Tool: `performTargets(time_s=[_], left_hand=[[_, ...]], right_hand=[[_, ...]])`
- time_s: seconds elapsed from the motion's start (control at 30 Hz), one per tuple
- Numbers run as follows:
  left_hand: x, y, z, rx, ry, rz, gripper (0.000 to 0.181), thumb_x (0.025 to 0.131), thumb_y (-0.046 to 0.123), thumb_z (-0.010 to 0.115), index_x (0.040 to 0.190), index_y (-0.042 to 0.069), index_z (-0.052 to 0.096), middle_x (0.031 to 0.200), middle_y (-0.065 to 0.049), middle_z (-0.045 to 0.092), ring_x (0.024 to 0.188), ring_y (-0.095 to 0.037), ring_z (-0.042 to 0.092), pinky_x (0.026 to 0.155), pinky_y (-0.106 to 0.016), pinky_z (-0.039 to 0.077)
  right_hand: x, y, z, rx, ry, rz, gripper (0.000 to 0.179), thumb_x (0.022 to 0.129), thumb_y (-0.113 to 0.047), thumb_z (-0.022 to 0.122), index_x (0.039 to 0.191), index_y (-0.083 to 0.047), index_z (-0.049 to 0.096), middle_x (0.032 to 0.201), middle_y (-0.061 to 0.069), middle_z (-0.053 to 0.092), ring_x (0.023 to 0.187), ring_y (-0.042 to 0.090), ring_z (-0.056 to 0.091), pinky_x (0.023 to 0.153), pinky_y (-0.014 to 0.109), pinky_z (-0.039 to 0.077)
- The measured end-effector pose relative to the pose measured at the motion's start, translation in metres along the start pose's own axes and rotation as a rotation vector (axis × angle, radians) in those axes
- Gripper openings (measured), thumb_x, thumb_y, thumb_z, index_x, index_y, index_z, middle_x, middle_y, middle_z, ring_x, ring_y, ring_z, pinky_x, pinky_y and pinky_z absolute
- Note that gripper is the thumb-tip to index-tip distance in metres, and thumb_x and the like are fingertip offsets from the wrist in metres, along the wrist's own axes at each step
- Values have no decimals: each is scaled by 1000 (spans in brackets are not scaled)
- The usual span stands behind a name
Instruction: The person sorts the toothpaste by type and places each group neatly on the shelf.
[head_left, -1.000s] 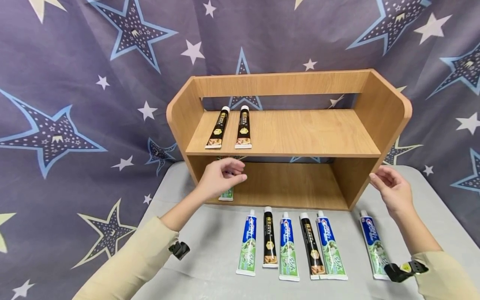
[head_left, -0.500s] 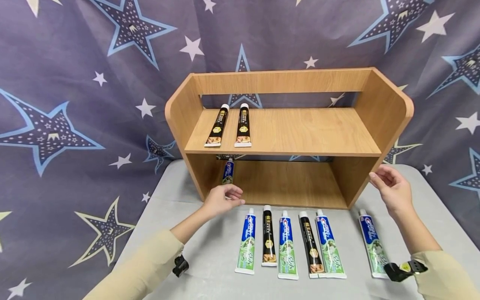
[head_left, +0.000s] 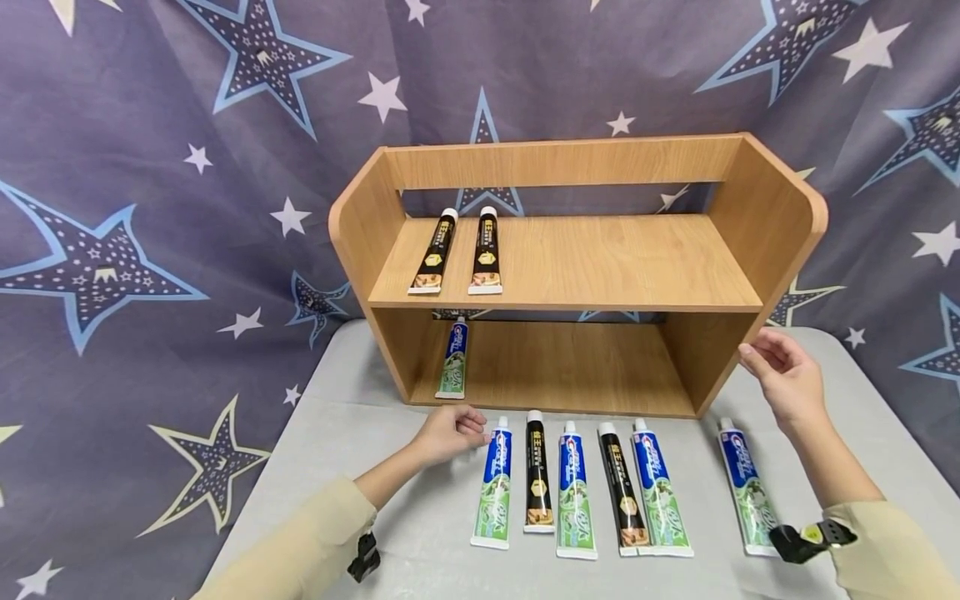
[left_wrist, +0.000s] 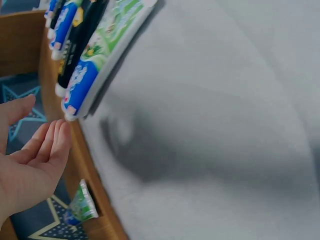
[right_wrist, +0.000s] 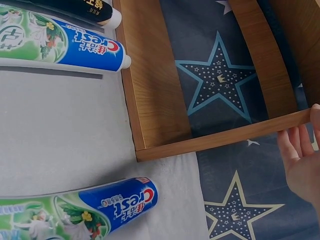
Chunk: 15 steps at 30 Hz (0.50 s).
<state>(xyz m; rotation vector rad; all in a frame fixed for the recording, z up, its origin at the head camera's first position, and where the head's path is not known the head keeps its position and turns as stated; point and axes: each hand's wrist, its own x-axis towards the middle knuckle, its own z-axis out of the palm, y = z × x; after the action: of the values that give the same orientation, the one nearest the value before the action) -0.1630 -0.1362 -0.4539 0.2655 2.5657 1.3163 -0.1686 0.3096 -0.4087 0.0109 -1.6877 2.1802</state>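
My left hand [head_left: 450, 433] is just in front of the shelf, loosely bent and holding nothing. Its fingertips are beside the cap end of the leftmost blue-and-green Crest toothpaste tube [head_left: 492, 487]; in the left wrist view a thumb and fingers [left_wrist: 59, 142] stand apart. The right hand [head_left: 789, 379] holds the front edge of the right side panel of the wooden shelf [head_left: 570, 258], thumb at the edge and fingers along the outer face [right_wrist: 296, 142]. One Crest tube [head_left: 453, 362] lies on the lower level at the left. Two black toothpaste tubes [head_left: 433, 254] lie on the upper level.
On the grey tabletop [head_left: 420, 533] before the shelf lies a row of tubes: black ones [head_left: 538, 475] among Crest ones [head_left: 576, 492]. Another Crest tube [head_left: 746, 487] lies apart, below the right hand. A star-patterned curtain [head_left: 187, 217] hangs behind.
My left hand has drawn back from the lower level toward the leftmost tube on the table, uncovering the Crest tube lying inside. The right hand stays at the side panel.
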Motion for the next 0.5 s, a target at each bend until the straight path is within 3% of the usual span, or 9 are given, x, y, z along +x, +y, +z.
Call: performTargets(time_s=[0.33,0.5], left_hand=[[-7,-18,23,-31,-73,-106,30,78,7,74,102,-5,61,83,-10,66,66,-10,59,58,-20,53],[-11,-19,35,-52,-54,-211,29,78,8,75,100,-2,60,79,-7,64,62,-11,57,56,-22,54]], right_hand=[[0,0,-1,9,1,7,32,85,13,60,94,-18,67,83,-11,69,77,-3,64,69,9,55],[0,0,-1,23,-1,0,32,85,13,60,95,-17,67,84,-11,69,77,-3,64,69,9,56]])
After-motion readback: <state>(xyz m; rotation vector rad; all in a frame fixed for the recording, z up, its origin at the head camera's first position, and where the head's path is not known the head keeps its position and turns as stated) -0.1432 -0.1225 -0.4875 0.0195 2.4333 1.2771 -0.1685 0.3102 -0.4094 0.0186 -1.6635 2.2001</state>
